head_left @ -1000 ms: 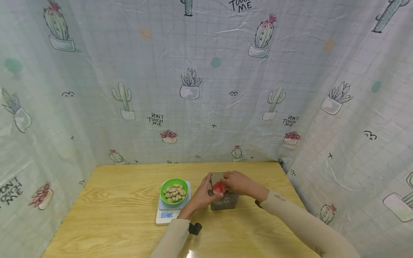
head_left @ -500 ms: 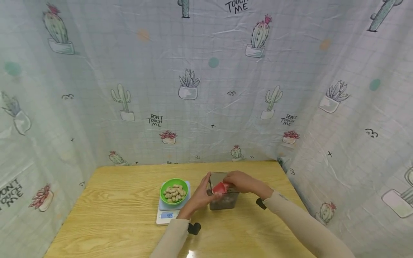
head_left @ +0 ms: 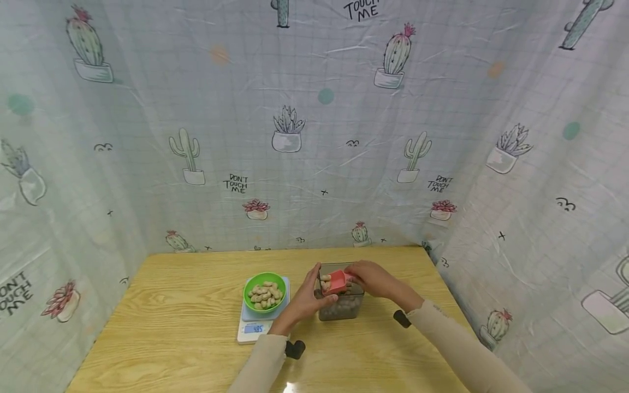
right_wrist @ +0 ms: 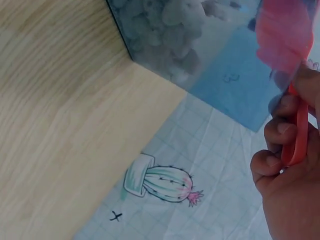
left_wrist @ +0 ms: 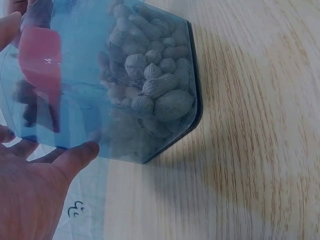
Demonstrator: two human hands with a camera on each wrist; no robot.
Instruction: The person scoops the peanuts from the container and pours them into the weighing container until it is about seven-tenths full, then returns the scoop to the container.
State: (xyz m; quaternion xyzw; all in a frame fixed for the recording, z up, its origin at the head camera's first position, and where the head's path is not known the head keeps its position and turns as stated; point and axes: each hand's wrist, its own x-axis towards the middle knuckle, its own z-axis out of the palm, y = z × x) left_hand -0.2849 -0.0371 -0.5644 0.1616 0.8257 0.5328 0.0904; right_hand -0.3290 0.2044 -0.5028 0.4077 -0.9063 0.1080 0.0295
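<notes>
A see-through grey bin [head_left: 339, 310] stands on the table, with unshelled peanuts [left_wrist: 160, 85] in its lower part. My left hand [head_left: 306, 299] holds the bin at its left side, thumb at the near rim and fingers along the far part. My right hand [head_left: 372, 278] grips the handle of a red scoop [head_left: 338, 280], its fingers curled round it in the right wrist view. The scoop is inside the top of the bin, with several peanuts at its mouth. Left of the bin, a green bowl [head_left: 247, 297] of peanuts sits on a white kitchen scale [head_left: 244, 334].
The scale's display [head_left: 254, 328] appears to read 485; any decimal point is too small to tell. A wooden table [head_left: 187, 311] carries everything. A curtain [head_left: 314, 164] printed with cacti hangs behind and at both sides.
The red scoop has risen and levelled in the bin, and peanuts now show at its mouth. My right hand has shifted slightly right. My left hand keeps its place.
</notes>
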